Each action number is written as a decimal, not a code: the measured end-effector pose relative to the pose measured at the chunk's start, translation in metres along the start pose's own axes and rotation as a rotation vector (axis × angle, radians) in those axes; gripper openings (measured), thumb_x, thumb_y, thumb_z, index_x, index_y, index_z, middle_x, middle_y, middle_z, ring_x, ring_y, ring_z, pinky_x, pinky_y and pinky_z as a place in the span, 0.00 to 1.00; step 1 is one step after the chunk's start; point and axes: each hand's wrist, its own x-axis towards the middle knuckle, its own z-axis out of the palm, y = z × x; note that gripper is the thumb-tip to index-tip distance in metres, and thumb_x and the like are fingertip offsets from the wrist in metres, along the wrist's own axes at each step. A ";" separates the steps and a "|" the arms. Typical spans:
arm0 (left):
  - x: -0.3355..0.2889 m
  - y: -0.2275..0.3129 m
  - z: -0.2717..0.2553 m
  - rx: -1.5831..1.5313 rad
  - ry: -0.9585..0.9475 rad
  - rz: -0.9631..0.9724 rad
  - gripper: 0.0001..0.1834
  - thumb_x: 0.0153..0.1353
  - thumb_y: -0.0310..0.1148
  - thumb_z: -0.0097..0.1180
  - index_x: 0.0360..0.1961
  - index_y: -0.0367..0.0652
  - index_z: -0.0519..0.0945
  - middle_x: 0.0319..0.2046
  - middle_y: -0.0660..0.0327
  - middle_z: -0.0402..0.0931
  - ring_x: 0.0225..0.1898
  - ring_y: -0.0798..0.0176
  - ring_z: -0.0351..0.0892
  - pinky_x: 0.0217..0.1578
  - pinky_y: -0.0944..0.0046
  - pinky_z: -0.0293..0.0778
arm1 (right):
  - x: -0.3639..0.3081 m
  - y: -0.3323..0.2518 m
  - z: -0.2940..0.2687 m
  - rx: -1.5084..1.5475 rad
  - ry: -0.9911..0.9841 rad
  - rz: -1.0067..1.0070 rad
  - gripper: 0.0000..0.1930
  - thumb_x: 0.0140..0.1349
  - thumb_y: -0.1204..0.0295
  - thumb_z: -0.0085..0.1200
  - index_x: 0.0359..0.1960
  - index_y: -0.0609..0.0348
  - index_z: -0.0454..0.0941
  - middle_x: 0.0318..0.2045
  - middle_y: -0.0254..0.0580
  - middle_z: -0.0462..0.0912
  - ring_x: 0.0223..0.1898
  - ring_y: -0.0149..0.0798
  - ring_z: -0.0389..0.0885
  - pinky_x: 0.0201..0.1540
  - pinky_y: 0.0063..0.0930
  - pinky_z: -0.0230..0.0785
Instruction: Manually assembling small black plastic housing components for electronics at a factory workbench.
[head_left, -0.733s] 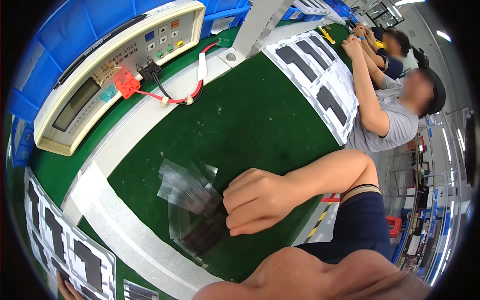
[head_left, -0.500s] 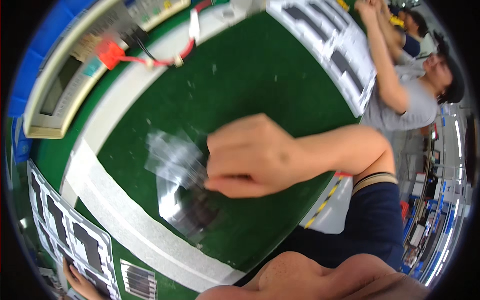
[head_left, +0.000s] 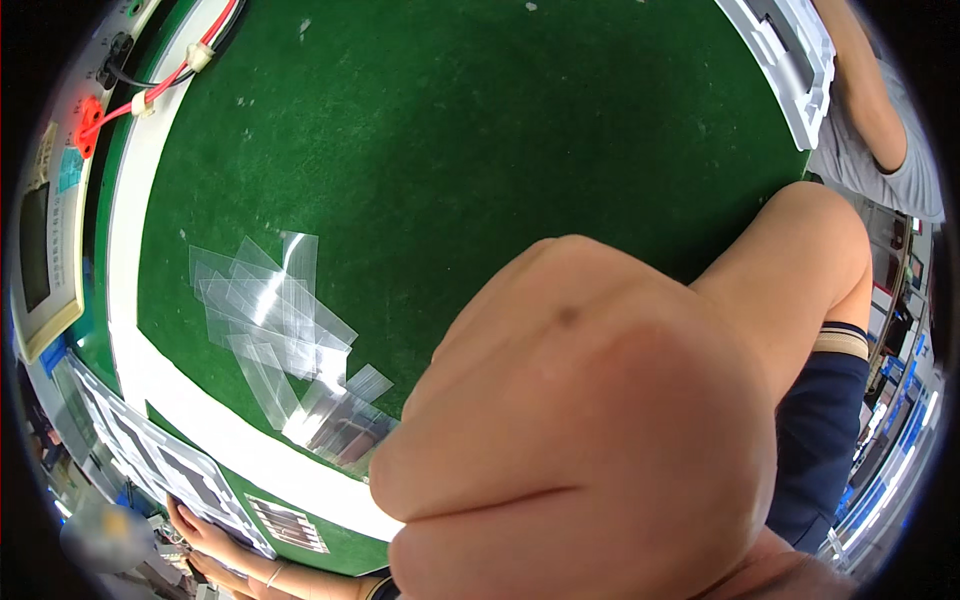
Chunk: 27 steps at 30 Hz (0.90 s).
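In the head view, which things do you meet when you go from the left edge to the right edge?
Beige meter box → red wire → white stripe on the green mat → pile of clear plastic strips → big fist close to the camera → another person's grey sleeve.

Our right hand (head_left: pixel 590 440) filled the lower middle of the view, very close to the camera, its back turned up and the fingers curled under into a loose fist. Our right forearm ran away from it toward the upper right, bare to the elbow. We could not see our left hand.
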 end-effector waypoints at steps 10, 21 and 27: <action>-0.012 0.016 0.002 -0.065 0.098 0.099 0.15 0.63 0.30 0.43 0.48 0.33 0.72 0.47 0.50 0.73 0.49 0.56 0.71 0.52 0.62 0.64 | 0.010 0.041 0.012 0.175 0.014 -0.180 0.17 0.47 0.78 0.51 0.11 0.62 0.54 0.09 0.40 0.56 0.11 0.40 0.56 0.15 0.31 0.50; -0.003 0.038 0.020 -0.052 0.187 0.112 0.14 0.62 0.34 0.44 0.45 0.38 0.73 0.40 0.46 0.76 0.43 0.45 0.75 0.43 0.56 0.70 | 0.001 0.030 0.012 -0.252 0.058 -0.062 0.16 0.56 0.70 0.51 0.14 0.64 0.65 0.11 0.41 0.62 0.13 0.34 0.58 0.18 0.28 0.53; -0.003 0.031 0.003 -0.016 0.236 0.105 0.17 0.61 0.37 0.45 0.46 0.39 0.72 0.42 0.46 0.75 0.43 0.43 0.74 0.43 0.54 0.70 | -0.033 -0.042 0.080 -0.702 0.089 -0.348 0.19 0.49 0.64 0.58 0.43 0.59 0.76 0.44 0.44 0.78 0.49 0.43 0.75 0.51 0.34 0.67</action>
